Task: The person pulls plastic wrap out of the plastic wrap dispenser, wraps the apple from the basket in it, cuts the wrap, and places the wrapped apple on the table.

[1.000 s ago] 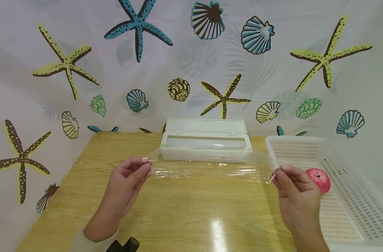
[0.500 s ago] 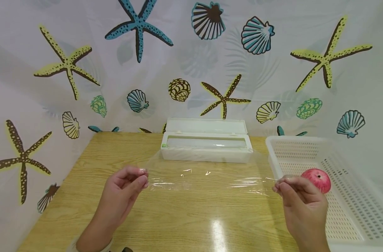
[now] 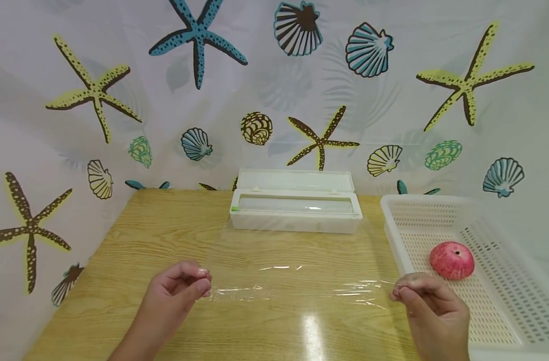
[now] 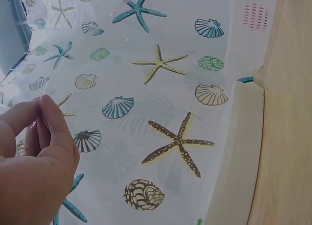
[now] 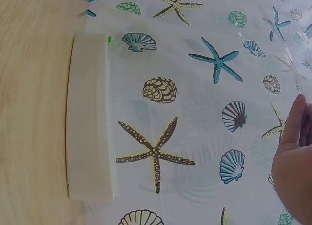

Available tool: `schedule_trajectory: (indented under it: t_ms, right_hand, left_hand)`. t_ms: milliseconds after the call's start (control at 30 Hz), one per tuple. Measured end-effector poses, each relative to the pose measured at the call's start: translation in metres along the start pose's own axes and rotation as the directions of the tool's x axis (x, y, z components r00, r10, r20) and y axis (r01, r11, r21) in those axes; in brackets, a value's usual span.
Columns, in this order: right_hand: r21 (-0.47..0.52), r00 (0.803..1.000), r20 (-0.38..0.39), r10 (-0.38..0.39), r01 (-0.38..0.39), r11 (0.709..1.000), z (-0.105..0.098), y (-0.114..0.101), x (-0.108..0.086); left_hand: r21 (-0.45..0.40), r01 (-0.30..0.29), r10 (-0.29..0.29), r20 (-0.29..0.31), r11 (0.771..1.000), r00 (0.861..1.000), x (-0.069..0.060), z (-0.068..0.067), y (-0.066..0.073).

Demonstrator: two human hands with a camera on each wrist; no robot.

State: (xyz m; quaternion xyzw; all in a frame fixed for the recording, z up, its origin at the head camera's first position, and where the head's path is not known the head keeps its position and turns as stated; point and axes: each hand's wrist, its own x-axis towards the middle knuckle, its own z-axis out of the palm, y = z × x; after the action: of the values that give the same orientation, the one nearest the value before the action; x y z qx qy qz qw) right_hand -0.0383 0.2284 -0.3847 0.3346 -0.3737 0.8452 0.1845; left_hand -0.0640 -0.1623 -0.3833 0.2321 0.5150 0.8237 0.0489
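A sheet of clear plastic wrap [image 3: 297, 291] stretches between both hands above the table, seen mainly by its glints. My left hand [image 3: 177, 296] pinches one corner between thumb and fingers. At the opposite corner, my right hand [image 3: 434, 313] pinches the wrap the same way, near the basket's side. Behind the hands stands a white wrap dispenser box [image 3: 297, 223], lid raised, with a roll [image 3: 292, 204] inside; the film runs back towards it. In the left wrist view, the left hand [image 4: 39, 152] grips the film's edge, and the dispenser's wall [image 4: 239, 152] shows at right.
A white perforated basket [image 3: 393, 245] stands at the right with a round pink-red fruit [image 3: 452, 260] in it. The wooden table [image 3: 256, 331] meets a curtain [image 3: 265, 85] printed with starfish and shells at the back and left.
Both hands have moved towards the person, drawing the film farther from the dispenser. More of the fruit shows now beside the right hand. The dispenser box has stayed in place.
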Motion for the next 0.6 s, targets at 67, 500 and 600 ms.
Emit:
schedule_trajectory:
  t_ms: [67, 500, 600]
  right_hand:
    - [-0.001, 1.0, 0.003, 0.006, -0.006, 1.0, -0.001, 0.002, -0.006]
    - [0.046, 1.0, 0.022, -0.005, 0.004, 0.999, -0.014, 0.016, -0.034]
    - [0.073, 1.0, 0.022, -0.006, 0.005, 0.997, -0.017, 0.017, -0.038]
  left_hand:
    - [0.0, 0.016, -0.016, 0.018, 1.0, 1.0, -0.004, -0.002, -0.003]
    - [-0.06, -0.006, 0.011, 0.09, 0.998, 0.996, -0.016, -0.006, -0.019]
    - [-0.072, -0.026, 0.034, 0.111, 0.997, 0.993, -0.017, -0.006, -0.022]
